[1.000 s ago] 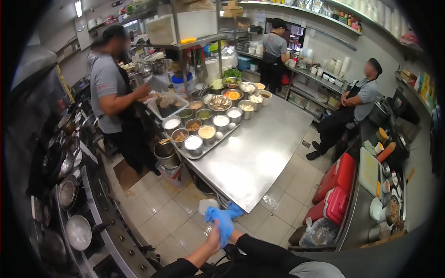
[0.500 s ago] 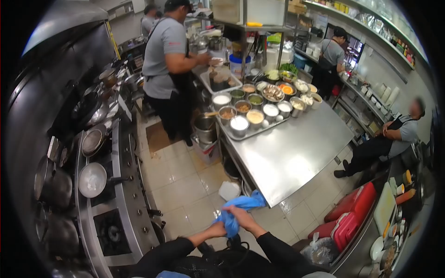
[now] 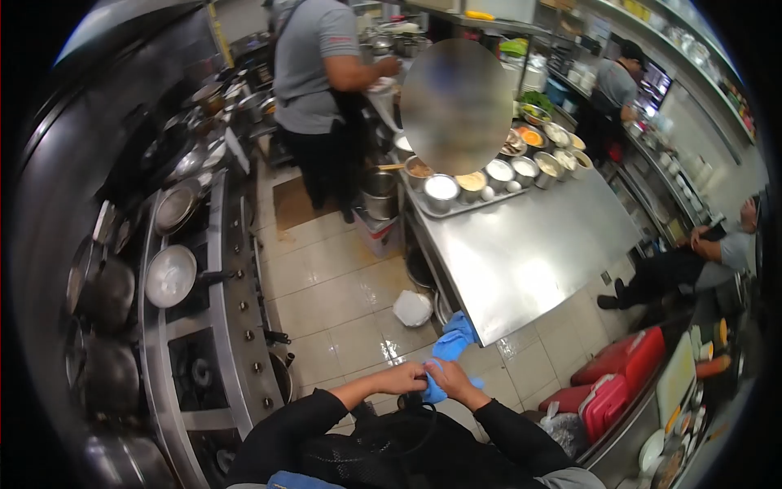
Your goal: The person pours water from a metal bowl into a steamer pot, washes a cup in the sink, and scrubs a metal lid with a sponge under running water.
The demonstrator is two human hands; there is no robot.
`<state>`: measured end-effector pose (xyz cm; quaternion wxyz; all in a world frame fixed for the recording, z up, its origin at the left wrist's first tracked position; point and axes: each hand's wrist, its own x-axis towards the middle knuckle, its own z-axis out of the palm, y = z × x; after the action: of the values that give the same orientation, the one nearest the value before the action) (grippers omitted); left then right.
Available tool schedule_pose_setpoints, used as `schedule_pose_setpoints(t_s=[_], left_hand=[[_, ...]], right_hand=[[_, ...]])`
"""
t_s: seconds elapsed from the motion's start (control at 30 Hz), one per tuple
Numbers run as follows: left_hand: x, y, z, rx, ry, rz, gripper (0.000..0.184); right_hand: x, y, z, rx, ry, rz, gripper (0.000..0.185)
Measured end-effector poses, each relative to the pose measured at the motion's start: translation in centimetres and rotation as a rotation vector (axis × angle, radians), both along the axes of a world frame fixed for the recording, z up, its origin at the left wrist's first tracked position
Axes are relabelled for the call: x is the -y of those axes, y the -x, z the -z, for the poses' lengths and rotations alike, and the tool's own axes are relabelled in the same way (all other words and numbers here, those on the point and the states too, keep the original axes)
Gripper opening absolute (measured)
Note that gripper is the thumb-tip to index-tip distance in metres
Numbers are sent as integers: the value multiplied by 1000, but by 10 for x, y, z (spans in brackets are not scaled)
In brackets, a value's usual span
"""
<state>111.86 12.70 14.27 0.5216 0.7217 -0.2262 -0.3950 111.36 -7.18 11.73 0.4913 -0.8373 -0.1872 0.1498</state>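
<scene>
A bunched blue cloth (image 3: pixel 450 345) hangs between my hands and stretches up toward the near corner of the steel table (image 3: pixel 546 244). My right hand (image 3: pixel 458 385) is closed round its lower part, thumb on top. Beside it, almost touching, my left hand (image 3: pixel 399 378) has its fingers curled at the cloth's left edge. Part of the cloth is hidden behind my fingers.
On the left runs a stove (image 3: pixel 232 326) with a frying pan (image 3: pixel 171 275). Metal containers of ingredients (image 3: pixel 442 189) fill a tray on the table; a blurred oval covers some. A co-worker (image 3: pixel 318 73) stands beyond. Red cases (image 3: pixel 623 359) lie at right.
My hands have moved up and to the right with the cloth. My left hand has shifted from being wrapped round the cloth to its edge. The camera view has shifted too.
</scene>
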Motion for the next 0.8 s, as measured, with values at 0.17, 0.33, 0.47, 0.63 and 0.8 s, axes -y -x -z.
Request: schedule_pose_setpoints(t_s=[0.17,0.33,0.47,0.63,0.8], left_hand=[[-39,58,15,187,-10,-589,38],[-144,188,57,278,-545,-1219,29],[-143,320,84,125,-574,-1829,25],[-88,448,118,-106,-637,-2305,24],[-60,539,167,-366,-789,-2369,25]], right_hand=[[7,-14,28,-35,504,-78,51],[16,-24,95,-25,739,-735,86],[-46,-35,99,-49,451,-878,66],[-142,-53,137,186,547,-1187,56],[-246,-30,142,244,582,-1320,50]])
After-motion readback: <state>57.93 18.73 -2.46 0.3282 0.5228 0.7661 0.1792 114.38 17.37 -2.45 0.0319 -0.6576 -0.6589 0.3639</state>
